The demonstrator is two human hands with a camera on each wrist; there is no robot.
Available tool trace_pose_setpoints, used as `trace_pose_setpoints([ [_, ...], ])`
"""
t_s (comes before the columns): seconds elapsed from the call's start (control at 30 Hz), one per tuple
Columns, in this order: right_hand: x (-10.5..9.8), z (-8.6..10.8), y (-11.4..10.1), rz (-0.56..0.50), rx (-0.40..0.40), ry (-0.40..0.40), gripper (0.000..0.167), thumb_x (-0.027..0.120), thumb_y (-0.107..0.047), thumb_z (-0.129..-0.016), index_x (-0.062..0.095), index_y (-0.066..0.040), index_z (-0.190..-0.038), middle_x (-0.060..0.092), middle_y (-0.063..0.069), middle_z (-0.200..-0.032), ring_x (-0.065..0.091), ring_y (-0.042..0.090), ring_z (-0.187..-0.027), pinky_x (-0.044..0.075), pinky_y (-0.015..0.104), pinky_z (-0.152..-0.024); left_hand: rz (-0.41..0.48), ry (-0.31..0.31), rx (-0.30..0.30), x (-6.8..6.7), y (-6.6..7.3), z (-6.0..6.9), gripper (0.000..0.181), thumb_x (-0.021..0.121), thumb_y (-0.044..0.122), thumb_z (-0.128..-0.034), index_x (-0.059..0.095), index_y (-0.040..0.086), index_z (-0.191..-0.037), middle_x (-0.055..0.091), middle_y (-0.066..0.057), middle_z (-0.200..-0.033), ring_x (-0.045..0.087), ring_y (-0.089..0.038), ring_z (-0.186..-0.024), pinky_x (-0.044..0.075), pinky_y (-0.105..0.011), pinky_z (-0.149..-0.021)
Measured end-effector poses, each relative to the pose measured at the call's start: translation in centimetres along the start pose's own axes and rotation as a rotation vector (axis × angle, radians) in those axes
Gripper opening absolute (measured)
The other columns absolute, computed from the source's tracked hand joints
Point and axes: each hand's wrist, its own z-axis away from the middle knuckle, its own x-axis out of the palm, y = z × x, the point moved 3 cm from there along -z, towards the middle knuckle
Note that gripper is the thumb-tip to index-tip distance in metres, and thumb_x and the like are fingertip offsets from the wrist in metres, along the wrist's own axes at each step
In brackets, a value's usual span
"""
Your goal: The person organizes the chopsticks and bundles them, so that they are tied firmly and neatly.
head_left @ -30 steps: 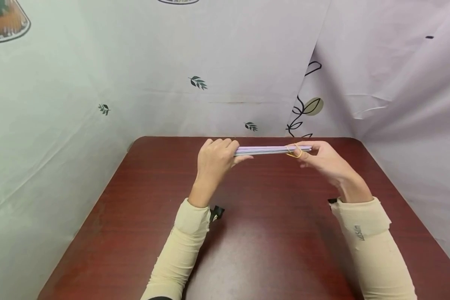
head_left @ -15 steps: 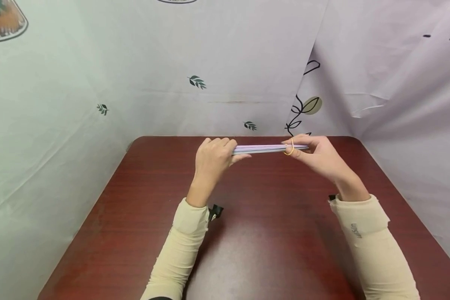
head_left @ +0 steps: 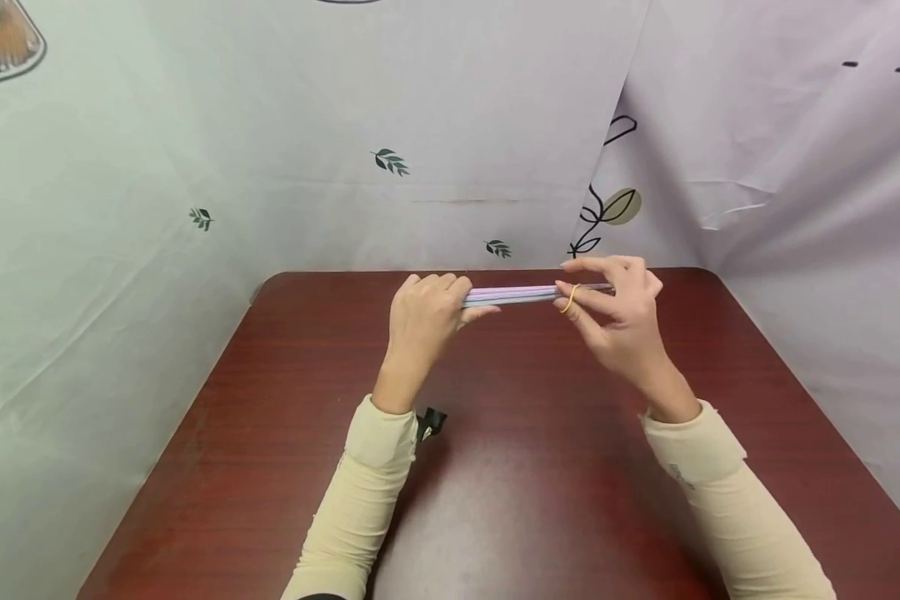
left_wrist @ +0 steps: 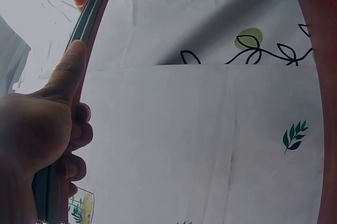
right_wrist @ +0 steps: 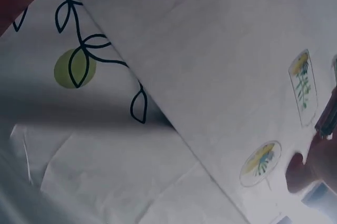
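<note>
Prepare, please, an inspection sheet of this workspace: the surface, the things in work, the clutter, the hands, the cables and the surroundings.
Surface: glossy reddish-brown table, with a pale light reflection.
Job's things: bundle of slim sticks, lilac and grey-blue, held raised; yellow band crosses it near one end.
Clutter: nothing seen.
Hands: left hand grips the bundle; right hand holds the band between thumb and finger.
Cables: nothing seen.
Surroundings: pale wall covering with printed leaves, creased in places.
</note>
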Motion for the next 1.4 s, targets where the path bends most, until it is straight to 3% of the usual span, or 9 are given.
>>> trace_pose_setpoints([
  [0.1, 0.7, 0.7, -0.5, 0.03, -0.09, 0.088, 0.027, 0.068, -0.034, -0.094, 0.08, -0.011, -0.088, 0.068, 0.014, -0.112, 0.043, 0.046, -0.096, 0.017, 0.054, -0.091, -0.007, -0.01, -0.014, -0.1, -0.1, 0.1, 0.055, 0.075, 0.058, -0.0747, 0.046, 0.012, -0.065, 0.042, -0.001, -0.053, 0.045, -0.018, -0.046, 0.035, -0.032, -0.051],
  [0.23, 1.3, 1.5, -1.1, 0.066, -0.207, 0.135, 0.019, 0.068, -0.025, -0.095, 0.08, -0.01, -0.089, 0.069, 0.014, -0.105, 0.043, 0.043, -0.088, 0.021, 0.059, -0.076, -0.008, -0.018, -0.025, -0.2, -0.2, 0.1, 0.055, 0.075, 0.057, -0.0753, 0.046, 0.012, -0.066, 0.043, -0.001, -0.054, 0.047, -0.018, -0.047, 0.035, -0.032, -0.052],
  [0.53, 2.0, 2.6, -2.2, 0.18, -0.458, 0.107, 0.012, 0.069, -0.013, -0.093, 0.08, -0.01, -0.091, 0.069, 0.009, -0.084, 0.046, 0.033, -0.065, 0.031, 0.043, -0.053, -0.088, -0.017, -0.066, -0.4, -0.5, -0.1, 0.057, 0.067, 0.065, -0.0757, 0.047, 0.013, -0.064, 0.043, 0.0, -0.053, 0.05, -0.019, -0.048, 0.032, -0.031, -0.049],
  [0.73, 1.9, 2.3, -3.4, 0.177, -0.513, 0.165, 0.01, 0.071, -0.011, -0.092, 0.079, -0.007, -0.089, 0.067, 0.008, -0.076, 0.043, 0.027, -0.054, 0.029, 0.036, -0.046, -0.078, 0.0, -0.081, -0.6, -1.1, 0.0, 0.056, 0.062, 0.065, -0.0771, 0.048, 0.012, -0.065, 0.044, 0.0, -0.054, 0.048, -0.02, -0.047, 0.033, -0.033, -0.05],
  [0.87, 1.8, 2.1, -3.9, 0.136, -0.409, 0.243, 0.019, 0.074, -0.02, -0.091, 0.078, -0.002, -0.087, 0.067, 0.009, -0.071, 0.043, 0.024, -0.048, 0.029, 0.033, -0.044, -0.07, 0.025, -0.076, -0.8, -1.4, 0.0, 0.057, 0.057, 0.066, -0.0787, 0.046, 0.011, -0.066, 0.043, 0.0, -0.054, 0.047, -0.02, -0.047, 0.032, -0.033, -0.05],
  [1.0, 1.1, 2.1, -3.5, -0.008, -0.161, 0.268, 0.042, 0.077, -0.037, -0.085, 0.077, 0.001, -0.102, 0.071, 0.014, -0.074, 0.05, 0.021, -0.05, 0.039, 0.026, -0.051, -0.06, 0.055, -0.062, -1.1, -1.3, -0.2, 0.058, 0.06, 0.066, -0.0778, 0.044, 0.012, -0.065, 0.041, 0.001, -0.053, 0.045, -0.019, -0.046, 0.031, -0.032, -0.048],
  [1.13, 0.2, 1.7, -3.2, -0.13, 0.075, 0.26, 0.063, 0.078, -0.045, -0.081, 0.069, 0.004, -0.12, 0.07, 0.017, -0.078, 0.047, 0.013, -0.052, 0.04, 0.017, -0.058, -0.045, 0.078, -0.066, -1.4, -1.0, -0.3, 0.058, 0.065, 0.065, -0.0756, 0.043, 0.013, -0.063, 0.038, 0.001, -0.052, 0.042, -0.017, -0.045, 0.03, -0.032, -0.048],
  [1.27, -0.3, 1.2, -3.3, -0.19, 0.225, 0.235, 0.066, 0.079, -0.041, -0.082, 0.063, 0.002, -0.129, 0.069, 0.015, -0.079, 0.044, 0.006, -0.053, 0.037, 0.014, -0.055, -0.028, 0.081, -0.063, -1.6, -0.8, -0.4, 0.057, 0.066, 0.064, -0.0764, 0.043, 0.013, -0.063, 0.037, 0.001, -0.052, 0.041, -0.016, -0.045, 0.03, -0.032, -0.047],
  [1.4, -0.6, 1.1, -3.4, -0.222, 0.345, 0.256, 0.06, 0.082, -0.022, -0.082, 0.06, -0.003, -0.135, 0.067, 0.003, -0.081, 0.043, 0.003, -0.051, 0.034, 0.013, -0.051, -0.016, 0.076, -0.066, -1.6, -0.7, -0.5, 0.057, 0.066, 0.063, -0.0766, 0.043, 0.012, -0.063, 0.037, 0.0, -0.053, 0.042, -0.017, -0.045, 0.031, -0.032, -0.048],
])
